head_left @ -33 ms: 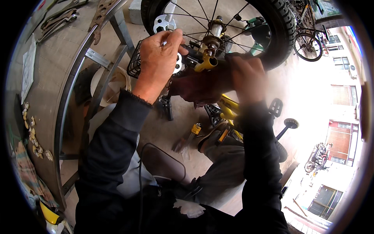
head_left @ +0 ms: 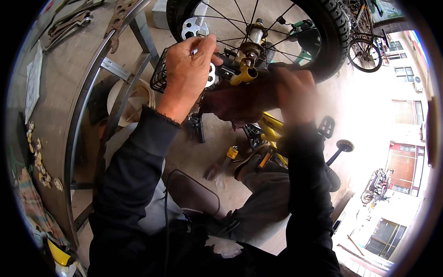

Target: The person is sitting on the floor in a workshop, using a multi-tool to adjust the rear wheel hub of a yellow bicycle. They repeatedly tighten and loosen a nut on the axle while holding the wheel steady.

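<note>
A wheel (head_left: 328,37) with a black knobbly tyre and dark spokes stands before me. Its silver hub (head_left: 256,33) and axle meet the open end of a yellow tube (head_left: 244,76). Closed fingers of my left hand (head_left: 189,69) pinch something small and pale that I cannot make out. Parts of a white plate with round cut-outs (head_left: 190,28) show above and beside that hand. My right hand (head_left: 297,94), smeared by motion, is near the tyre's lower edge. A dark reddish-brown shape (head_left: 240,102), its kind unclear, spans the space between my hands. Yellow frame parts (head_left: 270,127) show below it.
On the left stands a metal-edged table (head_left: 69,115) with tools (head_left: 69,27), a rusty wrench (head_left: 121,21) and small pale pieces (head_left: 41,171). A whitish bucket (head_left: 134,104) sits beneath. Near my foot are a yellow-handled tool (head_left: 230,153) and pedal (head_left: 326,127). Another bicycle (head_left: 365,53) is farther right.
</note>
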Demonstrator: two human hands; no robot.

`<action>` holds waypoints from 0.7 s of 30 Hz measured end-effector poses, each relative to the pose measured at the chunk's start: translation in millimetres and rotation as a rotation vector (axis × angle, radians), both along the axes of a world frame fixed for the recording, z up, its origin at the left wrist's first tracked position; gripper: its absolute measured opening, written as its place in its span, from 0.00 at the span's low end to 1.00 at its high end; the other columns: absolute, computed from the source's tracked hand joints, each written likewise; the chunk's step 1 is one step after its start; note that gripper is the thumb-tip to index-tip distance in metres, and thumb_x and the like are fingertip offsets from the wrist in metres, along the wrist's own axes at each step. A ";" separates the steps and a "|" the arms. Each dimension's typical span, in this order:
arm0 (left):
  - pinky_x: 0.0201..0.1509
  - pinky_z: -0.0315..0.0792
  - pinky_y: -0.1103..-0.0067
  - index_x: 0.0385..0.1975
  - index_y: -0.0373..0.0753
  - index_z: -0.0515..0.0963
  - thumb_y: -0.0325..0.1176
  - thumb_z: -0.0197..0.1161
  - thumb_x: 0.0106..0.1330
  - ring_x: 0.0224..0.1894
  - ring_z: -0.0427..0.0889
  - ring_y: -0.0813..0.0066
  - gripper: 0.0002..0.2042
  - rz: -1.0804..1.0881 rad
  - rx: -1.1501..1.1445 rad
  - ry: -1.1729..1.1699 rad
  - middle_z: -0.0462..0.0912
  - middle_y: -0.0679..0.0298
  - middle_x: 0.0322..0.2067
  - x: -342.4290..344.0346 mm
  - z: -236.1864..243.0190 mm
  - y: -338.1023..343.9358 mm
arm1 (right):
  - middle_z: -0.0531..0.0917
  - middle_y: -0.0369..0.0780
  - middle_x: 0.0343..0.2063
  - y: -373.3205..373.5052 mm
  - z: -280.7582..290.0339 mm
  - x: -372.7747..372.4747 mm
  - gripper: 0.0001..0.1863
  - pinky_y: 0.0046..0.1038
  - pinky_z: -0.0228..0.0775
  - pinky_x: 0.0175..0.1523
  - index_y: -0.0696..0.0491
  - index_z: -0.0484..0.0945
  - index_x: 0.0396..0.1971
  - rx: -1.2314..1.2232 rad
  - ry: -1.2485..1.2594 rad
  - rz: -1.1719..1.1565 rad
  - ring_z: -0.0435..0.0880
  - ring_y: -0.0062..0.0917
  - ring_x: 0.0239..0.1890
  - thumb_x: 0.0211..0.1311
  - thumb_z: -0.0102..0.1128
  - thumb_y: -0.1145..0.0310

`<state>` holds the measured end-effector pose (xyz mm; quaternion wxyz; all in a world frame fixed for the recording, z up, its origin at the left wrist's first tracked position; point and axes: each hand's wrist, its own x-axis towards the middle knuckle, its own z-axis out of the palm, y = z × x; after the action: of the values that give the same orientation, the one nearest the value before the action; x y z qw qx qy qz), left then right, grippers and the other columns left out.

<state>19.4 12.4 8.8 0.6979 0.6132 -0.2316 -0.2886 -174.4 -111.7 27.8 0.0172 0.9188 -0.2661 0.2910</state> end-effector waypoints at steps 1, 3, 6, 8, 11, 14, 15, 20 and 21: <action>0.30 0.69 0.82 0.31 0.32 0.78 0.41 0.56 0.67 0.28 0.81 0.78 0.15 0.003 0.002 -0.012 0.82 0.64 0.30 0.3 -0.9 0.3 | 0.76 0.37 0.30 3.5 3.3 -0.1 0.17 0.30 0.74 0.33 0.47 0.83 0.37 0.010 -0.015 -0.014 0.81 0.31 0.28 0.42 0.65 0.75; 0.31 0.69 0.82 0.31 0.32 0.78 0.41 0.56 0.67 0.29 0.81 0.78 0.15 0.009 0.005 -0.035 0.82 0.64 0.30 1.6 -3.6 1.5 | 0.76 0.37 0.30 10.5 7.8 4.2 0.18 0.30 0.73 0.33 0.46 0.83 0.37 0.010 -0.075 -0.024 0.80 0.31 0.28 0.41 0.66 0.75; 0.31 0.69 0.82 0.31 0.32 0.78 0.40 0.55 0.67 0.30 0.81 0.78 0.15 0.027 -0.006 -0.049 0.82 0.64 0.30 1.1 -3.8 2.3 | 0.76 0.37 0.30 12.1 8.8 10.5 0.18 0.30 0.73 0.33 0.46 0.83 0.38 -0.035 -0.118 0.003 0.80 0.31 0.28 0.41 0.66 0.75; 0.31 0.69 0.82 0.32 0.33 0.78 0.40 0.55 0.67 0.30 0.81 0.78 0.15 0.040 -0.010 -0.052 0.82 0.65 0.30 1.2 -3.6 1.7 | 0.76 0.37 0.30 5.0 1.1 9.9 0.17 0.31 0.73 0.32 0.45 0.83 0.37 -0.044 -0.078 -0.029 0.80 0.31 0.28 0.42 0.66 0.73; 0.31 0.69 0.82 0.31 0.32 0.79 0.40 0.55 0.67 0.30 0.81 0.78 0.15 0.060 -0.015 -0.049 0.82 0.65 0.30 0.8 -2.6 0.2 | 0.76 0.36 0.30 -7.8 -21.0 -2.2 0.16 0.32 0.73 0.32 0.43 0.83 0.37 -0.040 0.009 -0.125 0.80 0.32 0.28 0.44 0.65 0.71; 0.32 0.69 0.83 0.31 0.32 0.79 0.40 0.55 0.67 0.30 0.81 0.79 0.15 0.085 -0.012 -0.066 0.82 0.65 0.29 0.8 -2.5 -0.3 | 0.76 0.36 0.30 -8.6 -35.5 -10.7 0.14 0.33 0.73 0.32 0.42 0.83 0.37 -0.051 0.059 -0.194 0.81 0.32 0.29 0.46 0.64 0.69; 0.32 0.69 0.83 0.31 0.32 0.79 0.40 0.55 0.67 0.30 0.81 0.79 0.15 0.096 -0.012 -0.078 0.82 0.65 0.29 0.8 -0.8 0.2 | 0.76 0.36 0.30 -7.0 -38.0 -11.9 0.14 0.33 0.73 0.32 0.42 0.83 0.37 -0.049 0.058 -0.191 0.81 0.32 0.29 0.46 0.63 0.68; 0.33 0.69 0.84 0.32 0.31 0.79 0.38 0.55 0.67 0.32 0.82 0.78 0.14 0.140 0.026 -0.104 0.82 0.63 0.29 2.5 4.8 2.6 | 0.77 0.37 0.31 -2.1 -48.2 -9.3 0.13 0.34 0.73 0.34 0.43 0.83 0.37 0.116 0.088 -0.211 0.81 0.33 0.31 0.48 0.61 0.67; 0.34 0.69 0.84 0.32 0.31 0.79 0.37 0.55 0.67 0.31 0.82 0.78 0.14 0.147 0.005 -0.096 0.83 0.63 0.29 2.0 4.7 1.6 | 0.77 0.38 0.30 0.4 -47.2 -10.2 0.14 0.34 0.73 0.34 0.44 0.83 0.37 0.111 0.080 -0.214 0.80 0.33 0.31 0.47 0.62 0.69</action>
<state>21.4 14.1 13.5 0.7038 0.6432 -0.2185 -0.2077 -184.6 -111.3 -19.5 0.0080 0.8956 -0.3772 0.2356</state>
